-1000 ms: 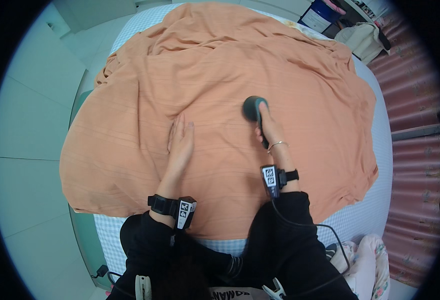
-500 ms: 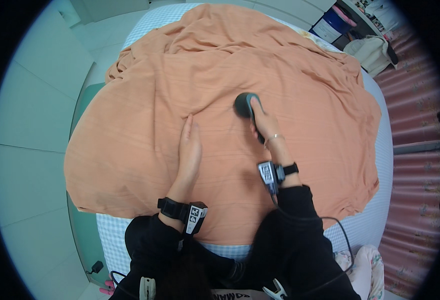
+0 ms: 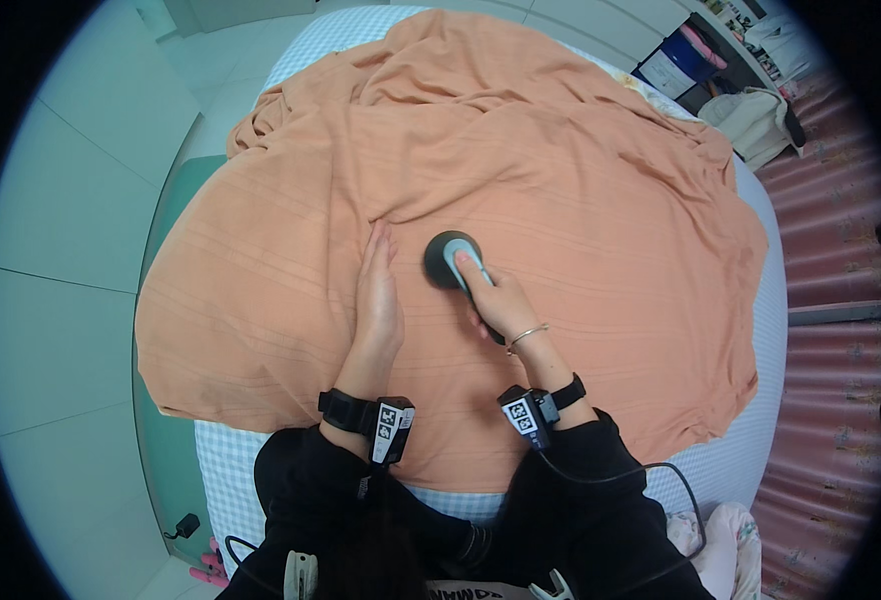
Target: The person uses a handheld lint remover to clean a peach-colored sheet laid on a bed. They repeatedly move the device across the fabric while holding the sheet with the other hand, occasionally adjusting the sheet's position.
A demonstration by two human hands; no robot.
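My right hand (image 3: 504, 305) is wrapped round the handle of a fabric shaver (image 3: 443, 262), dark grey with a light blue-grey top. Its round head is over the peach-orange blanket (image 3: 611, 310), a little right of my left hand; whether the head touches the cloth I cannot tell. The thumb lies along the top of the handle. My left hand (image 3: 381, 295) rests on its edge against the blanket, fingers stretched out and holding nothing. Folds in the cloth run out from its fingertips.
Under the blanket is a bed with a blue-and-white checked sheet (image 3: 226, 470). Pale cabinets (image 3: 61, 330) stand to the left, pink curtains (image 3: 831, 410) hang at the right. A dark cable (image 3: 641, 468) trails from my right wrist device. A cream bag (image 3: 756, 120) sits at the far right.
My right hand has brought the fabric shaver nearer to me and leftward, closer to my left hand. The left hand has stayed in almost the same place on the blanket.
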